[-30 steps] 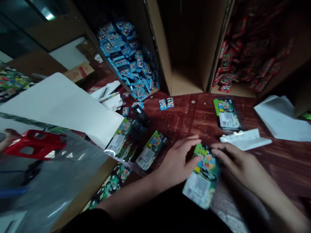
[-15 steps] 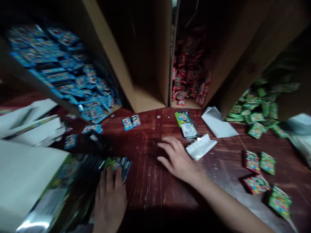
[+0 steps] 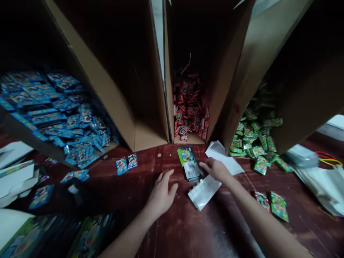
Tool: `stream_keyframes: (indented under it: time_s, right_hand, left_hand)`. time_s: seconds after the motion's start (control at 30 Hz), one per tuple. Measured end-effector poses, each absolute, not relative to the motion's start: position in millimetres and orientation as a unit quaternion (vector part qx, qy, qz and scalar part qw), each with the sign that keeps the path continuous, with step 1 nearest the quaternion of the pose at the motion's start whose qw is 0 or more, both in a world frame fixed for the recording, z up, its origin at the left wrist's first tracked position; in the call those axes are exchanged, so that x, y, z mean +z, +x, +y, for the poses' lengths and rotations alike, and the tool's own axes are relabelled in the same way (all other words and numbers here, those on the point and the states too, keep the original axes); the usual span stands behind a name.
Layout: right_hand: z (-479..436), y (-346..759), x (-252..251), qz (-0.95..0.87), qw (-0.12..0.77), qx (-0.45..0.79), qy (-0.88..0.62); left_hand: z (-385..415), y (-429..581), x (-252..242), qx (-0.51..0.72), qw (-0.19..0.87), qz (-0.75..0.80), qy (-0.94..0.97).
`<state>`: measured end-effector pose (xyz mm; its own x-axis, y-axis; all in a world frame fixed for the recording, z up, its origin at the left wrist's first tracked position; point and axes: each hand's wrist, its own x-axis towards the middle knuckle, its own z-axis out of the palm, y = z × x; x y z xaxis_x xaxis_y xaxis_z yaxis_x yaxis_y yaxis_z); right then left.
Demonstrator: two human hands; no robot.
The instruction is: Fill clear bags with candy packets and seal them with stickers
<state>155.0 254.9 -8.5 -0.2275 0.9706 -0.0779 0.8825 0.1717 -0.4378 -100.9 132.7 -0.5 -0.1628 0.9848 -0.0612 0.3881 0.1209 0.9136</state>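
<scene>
My left hand (image 3: 162,193) hovers over the dark red table with its fingers and thumb apart, holding nothing. My right hand (image 3: 215,169) is at the right edge of a flat black-and-green printed packet (image 3: 189,165) with a barcode label. Its fingers point left and look slightly parted; whether they touch the packet I cannot tell. Just below that hand lies a folded whitish plastic piece (image 3: 204,191). A white sheet (image 3: 228,161) is partly under the right hand and wrist.
Cardboard boxes hold blue packets (image 3: 53,111), red packets (image 3: 190,107) and green packets (image 3: 255,136). Small blue and purple packets (image 3: 127,165) lie on the table. A stack of dark printed packages (image 3: 88,234) stands at lower left. Loose green packets (image 3: 279,206) are at right.
My left hand has left the stack of dark packages and moved right and upward. My right hand has reached the flat packet's right edge. The view has shifted right.
</scene>
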Motion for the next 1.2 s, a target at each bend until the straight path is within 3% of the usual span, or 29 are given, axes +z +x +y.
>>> stream_keyframes:
  time_s: [0.1, 0.27, 0.53, 0.67, 0.77, 0.87, 0.93, 1.03, 1.2]
  right_hand:
    - [291, 101, 0, -0.713, 0.038, 0.229, -0.662]
    - [324, 62, 9, -0.659, 0.004, 0.269, -0.703]
    - [301, 69, 35, -0.717, 0.163, 0.264, -0.624]
    - [232, 67, 49, -0.763, 0.225, 0.348, -0.495]
    - [172, 77, 42, -0.764, 0.312, 0.349, -0.444]
    - [131, 93, 35, -0.783, 0.382, 0.185, -0.455]
    - [116, 105, 37, -0.826, 0.344, 0.131, -0.426]
    - [106, 122, 46, -0.871, 0.253, 0.158, -0.391]
    - [97, 140, 61, -0.876, 0.189, 0.228, -0.381]
  left_hand:
    - [197, -80, 2, 0.421, 0.453, 0.648, 0.444]
    - [230, -75, -5, 0.451, 0.452, 0.646, 0.418]
    - [211, -104, 1, 0.574, 0.409, 0.611, 0.359]
    - [183, -114, 37, 0.623, 0.522, 0.488, 0.318]
    - [146, -107, 51, 0.56, 0.595, 0.459, 0.348]
    - [104, -96, 45, 0.453, 0.581, 0.504, 0.45]
    - [79, -89, 38, 0.362, 0.563, 0.521, 0.529]
    - [53, -82, 35, 0.265, 0.547, 0.518, 0.602]
    - [37, -77, 46, 0.215, 0.556, 0.464, 0.656]
